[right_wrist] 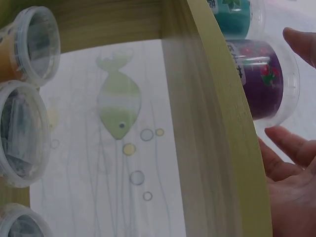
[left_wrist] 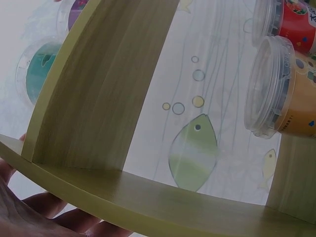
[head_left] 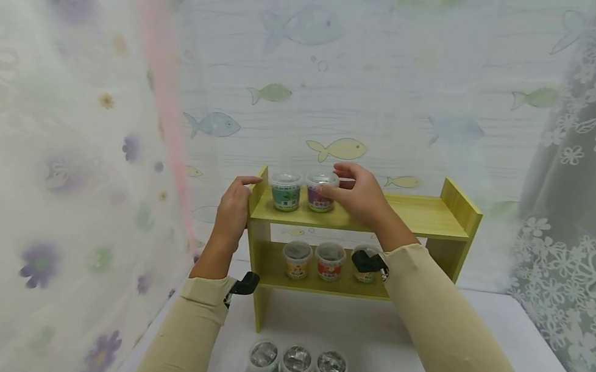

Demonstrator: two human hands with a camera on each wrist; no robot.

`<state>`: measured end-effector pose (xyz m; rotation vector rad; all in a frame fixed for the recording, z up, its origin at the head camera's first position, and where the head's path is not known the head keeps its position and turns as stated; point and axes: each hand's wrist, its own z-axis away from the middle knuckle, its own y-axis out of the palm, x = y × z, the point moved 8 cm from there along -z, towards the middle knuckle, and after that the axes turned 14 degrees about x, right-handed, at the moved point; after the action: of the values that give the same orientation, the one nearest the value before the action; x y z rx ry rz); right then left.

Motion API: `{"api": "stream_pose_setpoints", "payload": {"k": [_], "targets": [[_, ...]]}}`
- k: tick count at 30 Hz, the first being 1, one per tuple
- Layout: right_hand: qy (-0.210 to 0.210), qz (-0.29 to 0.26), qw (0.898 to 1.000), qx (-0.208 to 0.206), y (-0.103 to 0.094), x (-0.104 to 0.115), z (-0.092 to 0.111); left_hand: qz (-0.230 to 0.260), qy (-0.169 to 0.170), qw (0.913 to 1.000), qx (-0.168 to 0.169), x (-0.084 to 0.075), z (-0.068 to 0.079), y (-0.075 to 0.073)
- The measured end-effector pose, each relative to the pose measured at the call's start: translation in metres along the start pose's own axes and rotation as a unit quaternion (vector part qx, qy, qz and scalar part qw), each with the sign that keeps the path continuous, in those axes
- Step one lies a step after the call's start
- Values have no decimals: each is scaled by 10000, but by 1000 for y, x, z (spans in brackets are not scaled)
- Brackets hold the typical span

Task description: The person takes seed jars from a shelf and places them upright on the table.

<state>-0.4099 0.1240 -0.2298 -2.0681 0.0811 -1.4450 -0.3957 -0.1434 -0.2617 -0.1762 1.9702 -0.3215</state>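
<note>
On the top board of a yellow-green wooden shelf point(head_left: 416, 215) stand two clear-lidded plastic tubs side by side: a teal-label tub point(head_left: 286, 196) and a purple-label tub point(head_left: 319, 202). My right hand point(head_left: 360, 196) is at the purple one, thumb in front of its rim and fingers at its far side. From the right wrist, thumb and fingers look spread, with a gap to the lid of the purple tub point(right_wrist: 264, 81). Against the outside of the shelf's left side panel rests my left hand point(head_left: 232, 206), one finger reaching the panel's upper edge.
On the lower board stand an orange-label tub point(head_left: 297, 261), a red-label tub point(head_left: 330, 263) and a third tub point(head_left: 363, 277), partly hidden by the right wrist camera. Three more tubs point(head_left: 296, 367) line up on the white table point(head_left: 368, 341) in front. Patterned curtains point(head_left: 298, 88) surround it.
</note>
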Motion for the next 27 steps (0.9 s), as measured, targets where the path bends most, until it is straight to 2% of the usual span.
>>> {"api": "stream_pose_setpoints", "payload": {"k": [6,18,27], "targets": [[139,260,9994,165,5,0,-6,164,-44,9999,7,1,1,1],[239,336,9991,122,7,2,-4,24,17,10000,54,1,2,-1],[197,450,9988,-39,4,2,-2,111,20,9999,43,4,-1,-2]]}}
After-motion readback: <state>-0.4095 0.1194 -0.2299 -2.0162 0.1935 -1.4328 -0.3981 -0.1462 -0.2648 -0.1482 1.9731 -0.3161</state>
